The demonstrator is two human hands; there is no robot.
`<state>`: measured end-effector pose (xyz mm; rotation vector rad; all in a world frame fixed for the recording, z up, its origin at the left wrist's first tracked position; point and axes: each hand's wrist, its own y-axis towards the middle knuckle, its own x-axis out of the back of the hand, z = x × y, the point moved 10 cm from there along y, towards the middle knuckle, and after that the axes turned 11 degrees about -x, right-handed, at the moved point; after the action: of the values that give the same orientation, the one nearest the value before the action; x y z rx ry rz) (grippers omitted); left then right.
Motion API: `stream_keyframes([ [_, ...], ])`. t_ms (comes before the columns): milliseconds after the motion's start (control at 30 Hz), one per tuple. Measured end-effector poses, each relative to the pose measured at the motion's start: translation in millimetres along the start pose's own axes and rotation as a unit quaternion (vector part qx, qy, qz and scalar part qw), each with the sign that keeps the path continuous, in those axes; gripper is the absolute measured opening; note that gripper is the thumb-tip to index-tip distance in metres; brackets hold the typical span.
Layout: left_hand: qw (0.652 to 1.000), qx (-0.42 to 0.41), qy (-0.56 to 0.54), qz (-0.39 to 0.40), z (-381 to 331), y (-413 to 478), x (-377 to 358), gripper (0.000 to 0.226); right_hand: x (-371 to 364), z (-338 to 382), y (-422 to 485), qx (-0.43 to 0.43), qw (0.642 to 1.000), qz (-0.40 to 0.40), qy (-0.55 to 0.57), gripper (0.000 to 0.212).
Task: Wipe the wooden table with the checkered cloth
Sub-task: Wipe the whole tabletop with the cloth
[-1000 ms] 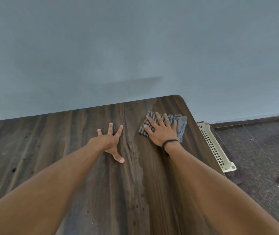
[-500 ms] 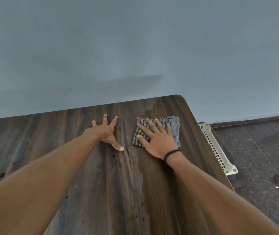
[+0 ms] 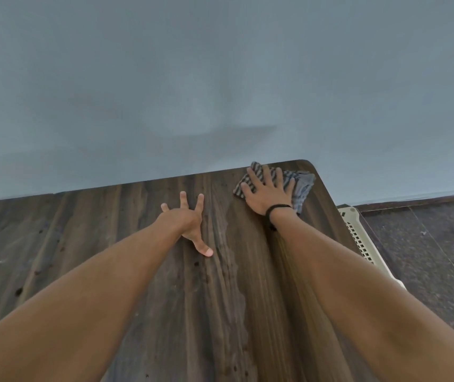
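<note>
Grey-striped cloth (image 3: 301, 186) lies flat under the right hand (image 3: 268, 193), whose fingers are spread straight and press down on it; nothing is gripped. A dark wristband (image 3: 277, 209) circles that wrist. The left hand (image 3: 187, 221) is also spread flat, holds nothing, and is propped on bare wood well apart from the cloth.

The cloth sits at the far right corner of the counter (image 3: 110, 244), its right edge near the counter's side edge. It looks thin, soft and light, folded into a few layers, so it would likely bunch or slip under a weak push. A flat palm over its middle seems the best hold, with fingertips pinning the leading edge.

The counter is dark wood grain with small knots and pits. A paler streak (image 3: 228, 244) runs along the grain between the 2 arms, possibly damp. A plain blue-grey wall (image 3: 220, 78) backs the counter. Beside it on the right, a cream slotted crate (image 3: 358, 235) stands on a dark speckled floor (image 3: 427, 244).
</note>
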<state>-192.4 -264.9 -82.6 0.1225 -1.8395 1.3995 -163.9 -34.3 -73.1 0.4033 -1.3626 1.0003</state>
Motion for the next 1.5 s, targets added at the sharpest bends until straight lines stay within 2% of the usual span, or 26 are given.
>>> stream_keyframes([
  [100, 1.0, 0.001, 0.009, 0.005, -4, -2, -1, 0.157, -11, -4, -14, 0.092, 0.995, -0.012, -0.031, 0.068],
  [133, 1.0, -0.001, 0.012, 0.004, -5, -3, -1, 0.156, -5, -16, -9, 0.082, 0.996, -0.016, -0.027, 0.069],
  [200, 1.0, -0.005, 0.012, 0.002, -5, -3, -1, 0.155, 12, -35, 12, 0.0, 1.0, -0.023, 0.005, 0.069],
  [267, 1.0, -0.005, 0.005, 0.002, -4, -3, 0, 0.156, 18, -26, 25, -0.056, 0.998, -0.017, 0.025, 0.068],
  [300, 1.0, -0.005, 0.001, 0.002, -5, -3, 0, 0.156, 13, -12, 23, -0.048, 0.999, -0.013, 0.018, 0.067],
  [367, 1.0, -0.008, 0.0, 0.002, -6, -5, 0, 0.156, -3, 10, 9, 0.028, 0.999, -0.014, -0.008, 0.067],
  [433, 1.0, -0.013, -0.004, -0.003, -8, -7, 0, 0.155, -7, 0, 1, 0.081, 0.996, -0.01, -0.021, 0.068],
  [467, 1.0, -0.015, -0.008, -0.006, -8, -8, 0, 0.154, -1, -11, 5, 0.066, 0.998, -0.012, -0.017, 0.068],
  [567, 1.0, -0.018, -0.008, -0.01, -8, -10, 3, 0.153, 16, -23, 26, -0.054, 0.998, -0.016, 0.03, 0.066],
  [600, 1.0, -0.018, -0.006, -0.009, -8, -10, 4, 0.152, 12, -8, 24, -0.052, 0.998, -0.015, 0.025, 0.066],
  [667, 1.0, -0.021, -0.007, -0.009, -10, -11, 2, 0.153, -7, 24, 6, 0.028, 0.999, -0.02, -0.011, 0.064],
  [733, 0.999, -0.028, -0.013, -0.017, -10, -14, 2, 0.153, -18, 27, -9, 0.087, 0.996, -0.017, -0.02, 0.064],
  [867, 0.998, -0.03, -0.013, -0.045, 10, -20, 12, 0.147, -5, 19, 4, -0.007, 1.0, 0.0, 0.019, 0.065],
  [900, 0.999, -0.022, -0.016, -0.047, 20, -21, 14, 0.147, -9, 32, 0, 0.002, 1.0, 0.002, 0.013, 0.064],
  [967, 0.999, -0.012, -0.025, -0.043, 36, -20, 14, 0.148, -26, 57, -18, 0.089, 0.995, -0.008, -0.036, 0.064],
  [1033, 0.999, -0.014, -0.035, -0.038, 40, -19, 9, 0.147, -29, 51, -26, 0.151, 0.987, -0.006, -0.051, 0.065],
  [1067, 0.998, -0.017, -0.036, -0.041, 39, -18, 9, 0.147, -22, 42, -20, 0.139, 0.989, -0.007, -0.045, 0.065],
  [1167, 0.998, -0.021, -0.036, -0.045, 39, -16, 9, 0.146, -5, 35, 2, 0.013, 1.0, -0.014, 0.01, 0.065],
  [1200, 0.998, -0.023, -0.037, -0.045, 40, -15, 9, 0.146, -9, 48, 0, 0.01, 1.0, -0.016, 0.011, 0.065],
  [1267, 0.998, -0.028, -0.037, -0.049, 40, -14, 10, 0.147, -27, 77, -18, 0.082, 0.996, -0.016, -0.019, 0.064],
  [1333, 0.998, -0.029, -0.031, -0.054, 39, -16, 9, 0.147, -37, 75, -32, 0.156, 0.987, -0.006, -0.047, 0.064],
  [1400, 0.997, -0.03, -0.03, -0.063, 39, -17, 10, 0.146, -24, 58, -19, 0.128, 0.991, -0.005, -0.038, 0.065],
  [1500, 0.997, -0.025, -0.037, -0.056, 41, -15, 11, 0.146, -11, 60, 4, 0.015, 1.0, -0.008, 0.016, 0.064],
])
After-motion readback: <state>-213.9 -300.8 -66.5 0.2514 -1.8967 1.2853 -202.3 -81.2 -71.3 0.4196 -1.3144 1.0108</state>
